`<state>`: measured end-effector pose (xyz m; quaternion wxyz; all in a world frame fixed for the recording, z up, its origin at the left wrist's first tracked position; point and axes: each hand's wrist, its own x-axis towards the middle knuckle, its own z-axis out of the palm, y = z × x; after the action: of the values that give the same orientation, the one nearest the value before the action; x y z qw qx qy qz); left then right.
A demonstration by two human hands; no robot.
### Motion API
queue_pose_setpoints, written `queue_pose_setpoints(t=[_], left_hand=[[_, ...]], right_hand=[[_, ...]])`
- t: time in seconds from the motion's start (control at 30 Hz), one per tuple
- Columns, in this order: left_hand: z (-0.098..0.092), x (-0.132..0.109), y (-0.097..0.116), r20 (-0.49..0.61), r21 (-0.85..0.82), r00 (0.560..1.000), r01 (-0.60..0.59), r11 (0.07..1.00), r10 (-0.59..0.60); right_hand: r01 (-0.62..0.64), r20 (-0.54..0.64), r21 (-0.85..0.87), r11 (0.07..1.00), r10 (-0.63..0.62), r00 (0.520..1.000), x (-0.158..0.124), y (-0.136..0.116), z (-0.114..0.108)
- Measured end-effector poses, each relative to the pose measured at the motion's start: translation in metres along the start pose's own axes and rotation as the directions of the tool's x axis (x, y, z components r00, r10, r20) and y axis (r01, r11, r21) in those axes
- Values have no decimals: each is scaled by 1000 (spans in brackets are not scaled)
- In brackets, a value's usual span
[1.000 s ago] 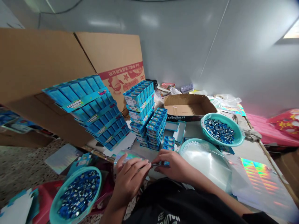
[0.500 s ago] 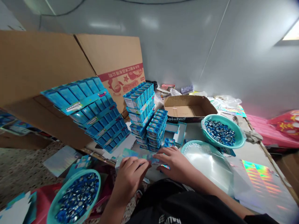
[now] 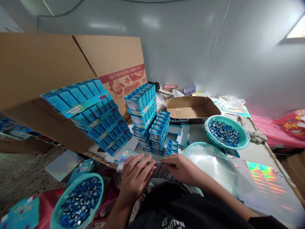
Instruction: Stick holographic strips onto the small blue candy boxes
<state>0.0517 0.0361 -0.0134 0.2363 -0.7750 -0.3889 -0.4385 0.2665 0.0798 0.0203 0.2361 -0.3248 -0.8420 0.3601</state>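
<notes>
A shiny silver-and-blue holographic card lies across the near table edge under both hands, with dark lines across its pale right part. My left hand rests over its left part, fingers stretched and slightly apart; the thumb is hidden. At the card's right end, my right hand has its fingers pressed together on the edge. Just beyond that hand stand small blue boxes with round windows. Behind them rise a narrow stack of similar boxes and a taller stack of filled blue trays.
Leaning blue trays stand left, before a large carton. An open cardboard box sits behind turquoise bowls: one of blue pieces, one under clear film. Another filled bowl is at lower left. Holographic sheets lie right.
My left hand's fingers have stretched out and spread over the card. My right hand has shifted slightly right and down, its fingers closing on the card's end. The card's lined side now shows.
</notes>
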Motion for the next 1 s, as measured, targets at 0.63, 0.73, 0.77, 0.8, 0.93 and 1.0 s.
queue_pose_setpoints(t=[0.63,0.73,0.77,0.8,0.93,1.0], left_hand=[[39,-33,10,102,-763,808,438,475,-581],[60,-43,9,328,-723,542,671,163,-774],[68,-46,8,396,-702,454,710,56,-798],[75,-48,6,470,-678,370,733,-60,-801],[96,-48,1,697,-539,127,741,-399,-706],[100,-45,-1,725,-500,94,753,-427,-682]], right_hand=[[-471,-460,85,878,454,763,-79,60,-64],[-562,-482,288,775,624,615,-132,99,-77],[-593,-469,348,726,683,560,-148,114,-74],[-632,-450,386,672,735,507,-162,130,-68],[-874,-570,318,367,811,133,-198,179,-25],[-912,-729,197,361,676,111,-200,187,-6]])
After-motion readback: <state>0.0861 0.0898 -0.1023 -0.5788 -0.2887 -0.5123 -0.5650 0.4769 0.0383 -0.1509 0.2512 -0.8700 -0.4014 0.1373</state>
